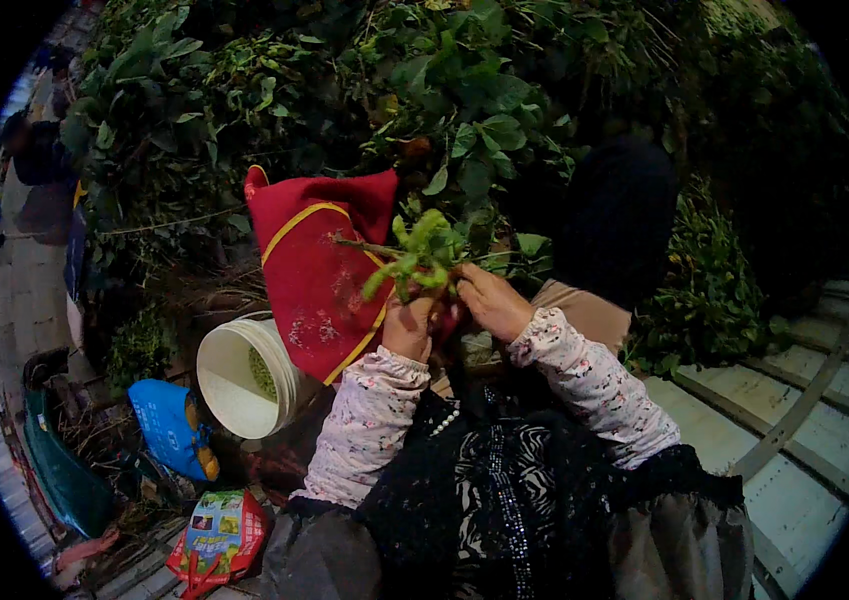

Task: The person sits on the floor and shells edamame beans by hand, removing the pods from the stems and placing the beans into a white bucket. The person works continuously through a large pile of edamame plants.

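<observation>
A cut bean stem with fuzzy green pods (424,244) is held up before my chest, its bare brown end pointing left. My left hand (411,324) is closed around the lower part of the bunch. Close against it on the right, my right hand (495,301) pinches the same bunch with thumb and fingers. Their fingertips are partly hidden by pods and each other. Below the stem, a red cloth with yellow trim (319,277) drapes over my left knee. Left of the cloth, a white plastic bucket (238,386) leans over, with small green beans or pods inside.
A large heap of leafy bean plants (469,112) rises ahead. At left are a blue bag (169,427), a dark green container (56,465) and a red printed bag (222,536). Another person (41,150) is at far left. Pale paving (792,420) lies at right.
</observation>
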A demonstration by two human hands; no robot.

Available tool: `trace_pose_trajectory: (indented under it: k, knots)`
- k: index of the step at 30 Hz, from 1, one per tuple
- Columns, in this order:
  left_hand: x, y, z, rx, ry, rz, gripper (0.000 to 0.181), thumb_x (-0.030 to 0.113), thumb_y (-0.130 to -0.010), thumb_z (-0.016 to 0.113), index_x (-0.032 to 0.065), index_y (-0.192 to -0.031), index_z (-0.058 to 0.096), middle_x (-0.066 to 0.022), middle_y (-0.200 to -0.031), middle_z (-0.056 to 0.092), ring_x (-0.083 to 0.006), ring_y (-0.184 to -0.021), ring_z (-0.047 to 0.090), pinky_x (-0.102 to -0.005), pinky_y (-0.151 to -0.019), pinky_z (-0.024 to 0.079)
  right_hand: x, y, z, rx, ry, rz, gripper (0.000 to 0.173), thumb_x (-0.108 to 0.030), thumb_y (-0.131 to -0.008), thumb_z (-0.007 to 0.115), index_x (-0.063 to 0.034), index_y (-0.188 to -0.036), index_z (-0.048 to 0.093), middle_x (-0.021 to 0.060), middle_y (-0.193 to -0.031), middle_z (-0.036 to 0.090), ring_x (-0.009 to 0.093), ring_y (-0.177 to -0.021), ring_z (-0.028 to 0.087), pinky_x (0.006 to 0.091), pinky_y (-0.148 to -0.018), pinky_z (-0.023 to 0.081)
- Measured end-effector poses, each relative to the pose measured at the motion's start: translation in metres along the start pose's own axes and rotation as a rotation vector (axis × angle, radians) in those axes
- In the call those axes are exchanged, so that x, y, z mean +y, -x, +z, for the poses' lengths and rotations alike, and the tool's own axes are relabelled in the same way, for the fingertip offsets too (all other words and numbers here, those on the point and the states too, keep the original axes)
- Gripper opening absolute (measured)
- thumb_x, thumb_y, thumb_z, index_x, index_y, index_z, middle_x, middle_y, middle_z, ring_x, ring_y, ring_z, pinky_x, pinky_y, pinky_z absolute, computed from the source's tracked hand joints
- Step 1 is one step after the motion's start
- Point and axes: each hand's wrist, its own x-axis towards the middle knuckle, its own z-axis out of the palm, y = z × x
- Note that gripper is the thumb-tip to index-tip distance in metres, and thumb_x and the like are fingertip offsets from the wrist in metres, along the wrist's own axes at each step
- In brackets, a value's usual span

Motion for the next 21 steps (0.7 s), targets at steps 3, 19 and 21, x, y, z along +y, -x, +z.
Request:
trace_pose_trajectory:
  k: [3, 19, 21]
  knots:
    - [0.006, 0.0, 0.0, -0.007, 0.06, -0.037, 0.012, 0.007, -0.079, 0.055, 0.0068, -0.091, 0.056, -0.0003, -0.07, 0.052, -0.0082, -0.056, 0.048, -0.0227, -0.047, 0.038, -0.004, 0.004, 0.005, 0.0, 0.088, -0.028, 0.021, -0.016, -0.083, 0.038, 0.0032, -0.091, 0.044, 0.0255, -0.077, 0.054, 0.041, -0.074, 0.053, 0.0443, -0.064, 0.042]
    - [0.016, 0.003, -0.003, -0.122, -0.02, -0.044, 0.02, 0.005, -0.079, 0.056, 0.0067, -0.099, 0.057, 0.0027, -0.082, 0.056, -0.0035, -0.064, 0.047, -0.0169, -0.052, 0.032, 0.005, -0.003, 0.004, -0.128, -0.042, 0.002, 0.022, -0.011, -0.083, 0.039, 0.0019, -0.1, 0.045, 0.0198, -0.071, 0.053, 0.034, -0.069, 0.054, 0.0395, -0.062, 0.042]
    - [0.021, 0.002, 0.0, -0.164, -0.036, -0.045, 0.019, 0.007, -0.079, 0.057, 0.0068, -0.098, 0.056, 0.003, -0.082, 0.056, -0.0037, -0.064, 0.045, -0.0175, -0.052, 0.032, 0.008, -0.003, 0.001, -0.142, -0.005, 0.003, 0.02, -0.011, -0.083, 0.039, 0.0021, -0.098, 0.045, 0.0211, -0.071, 0.053, 0.036, -0.068, 0.054, 0.0403, -0.061, 0.042]
